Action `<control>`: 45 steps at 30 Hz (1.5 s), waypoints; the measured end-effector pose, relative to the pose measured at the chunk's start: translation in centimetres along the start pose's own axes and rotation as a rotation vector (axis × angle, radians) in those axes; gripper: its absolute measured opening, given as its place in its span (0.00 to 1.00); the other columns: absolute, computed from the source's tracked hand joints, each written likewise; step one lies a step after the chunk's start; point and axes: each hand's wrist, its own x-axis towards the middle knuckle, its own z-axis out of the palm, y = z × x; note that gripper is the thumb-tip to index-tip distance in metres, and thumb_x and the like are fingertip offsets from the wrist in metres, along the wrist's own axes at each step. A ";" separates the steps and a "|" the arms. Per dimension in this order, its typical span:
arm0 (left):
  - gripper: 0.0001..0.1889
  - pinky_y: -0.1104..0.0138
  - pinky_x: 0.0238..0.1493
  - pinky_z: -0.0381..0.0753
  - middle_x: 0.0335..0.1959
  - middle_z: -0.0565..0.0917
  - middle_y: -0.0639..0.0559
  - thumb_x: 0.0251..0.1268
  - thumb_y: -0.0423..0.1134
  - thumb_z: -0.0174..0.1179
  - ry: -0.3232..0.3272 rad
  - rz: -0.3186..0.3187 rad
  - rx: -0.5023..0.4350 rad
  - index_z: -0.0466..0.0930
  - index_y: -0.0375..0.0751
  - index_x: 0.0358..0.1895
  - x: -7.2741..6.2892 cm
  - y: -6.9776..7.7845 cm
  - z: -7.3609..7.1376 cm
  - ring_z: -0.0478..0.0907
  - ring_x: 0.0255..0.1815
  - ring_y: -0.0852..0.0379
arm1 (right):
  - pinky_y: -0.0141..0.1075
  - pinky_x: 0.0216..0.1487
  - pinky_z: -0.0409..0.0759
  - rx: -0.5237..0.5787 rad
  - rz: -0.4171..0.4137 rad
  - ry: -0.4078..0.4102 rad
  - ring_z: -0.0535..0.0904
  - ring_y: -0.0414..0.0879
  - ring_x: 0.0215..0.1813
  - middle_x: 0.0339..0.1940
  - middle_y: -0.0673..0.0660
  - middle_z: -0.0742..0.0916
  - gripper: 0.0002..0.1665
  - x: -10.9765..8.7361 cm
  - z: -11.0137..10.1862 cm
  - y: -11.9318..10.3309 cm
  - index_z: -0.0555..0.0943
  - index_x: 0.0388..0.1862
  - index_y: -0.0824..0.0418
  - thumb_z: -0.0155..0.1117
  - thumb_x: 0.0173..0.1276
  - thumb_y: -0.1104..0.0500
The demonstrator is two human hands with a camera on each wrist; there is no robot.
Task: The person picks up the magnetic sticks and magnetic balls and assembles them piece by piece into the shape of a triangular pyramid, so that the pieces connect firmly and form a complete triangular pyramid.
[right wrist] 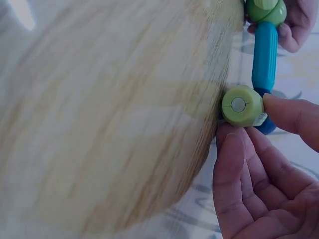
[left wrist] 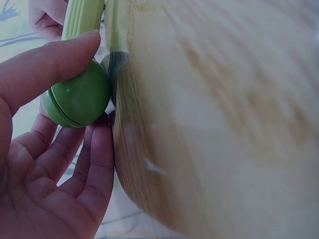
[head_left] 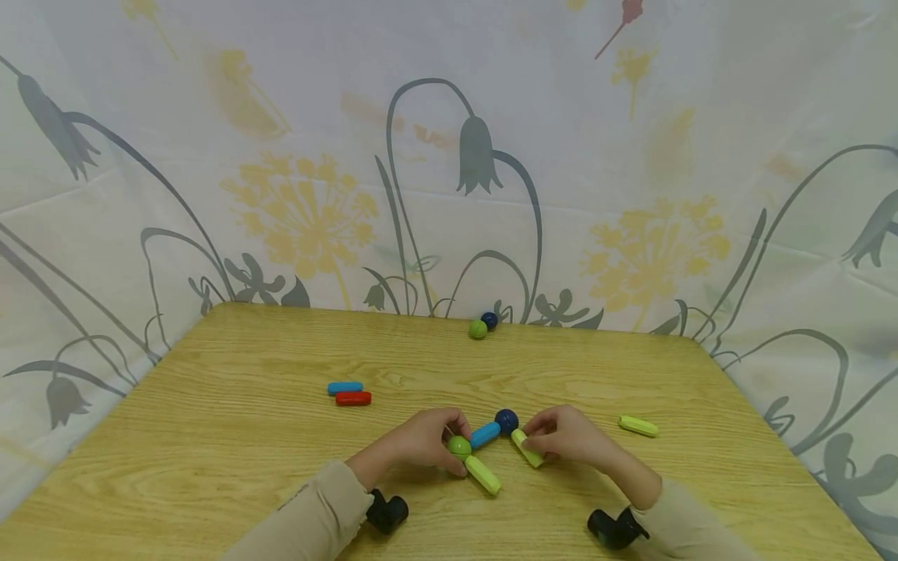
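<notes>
On the table, my left hand (head_left: 424, 441) grips a green ball (head_left: 459, 447) between thumb and fingers. A yellow-green rod (head_left: 483, 476) sticks out from that ball toward me, and a light blue rod (head_left: 485, 435) joins it to a dark blue ball (head_left: 507, 421). My right hand (head_left: 571, 438) pinches a second yellow-green rod (head_left: 526, 448), its far end right at the dark blue ball. The right wrist view shows the near end of this rod (right wrist: 242, 106) with a round silver disc. In the left wrist view, my thumb presses over the green ball (left wrist: 82, 97).
Farther left lie a blue rod (head_left: 344, 387) and a red rod (head_left: 354, 399) side by side. One more yellow-green rod (head_left: 638, 425) is off to the right. A green ball (head_left: 478, 329) and a dark blue ball (head_left: 489, 320) sit by the table's back edge, before a flowered cloth (head_left: 435, 234).
</notes>
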 end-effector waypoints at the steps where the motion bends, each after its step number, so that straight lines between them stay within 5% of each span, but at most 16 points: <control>1: 0.17 0.67 0.38 0.74 0.34 0.76 0.56 0.44 0.29 0.72 -0.001 -0.001 -0.001 0.74 0.42 0.36 0.0 0.0 0.0 0.73 0.36 0.57 | 0.37 0.28 0.78 0.002 0.001 -0.002 0.77 0.44 0.27 0.28 0.53 0.82 0.18 0.0 0.0 -0.1 0.80 0.43 0.73 0.67 0.60 0.59; 24: 0.16 0.67 0.36 0.72 0.36 0.75 0.54 0.47 0.31 0.71 0.039 -0.028 0.016 0.73 0.43 0.37 0.1 -0.1 0.2 0.71 0.35 0.58 | 0.42 0.32 0.82 0.131 0.007 -0.068 0.82 0.52 0.29 0.29 0.57 0.84 0.17 0.1 0.5 -0.7 0.78 0.44 0.77 0.62 0.63 0.63; 33: 0.17 0.65 0.37 0.73 0.37 0.75 0.53 0.46 0.30 0.72 0.028 -0.029 -0.006 0.73 0.42 0.37 0.0 0.0 0.2 0.71 0.37 0.56 | 0.39 0.27 0.79 -0.025 -0.115 -0.034 0.78 0.49 0.26 0.28 0.55 0.81 0.12 1.1 -1.1 0.3 0.78 0.44 0.73 0.58 0.62 0.68; 45: 0.16 0.65 0.38 0.72 0.36 0.75 0.54 0.46 0.31 0.72 0.019 -0.045 -0.016 0.74 0.43 0.36 0.1 -0.1 0.2 0.71 0.37 0.57 | 0.37 0.33 0.75 -0.177 -0.180 0.071 0.75 0.45 0.31 0.31 0.54 0.80 0.13 5.2 -2.3 0.1 0.78 0.45 0.70 0.61 0.63 0.66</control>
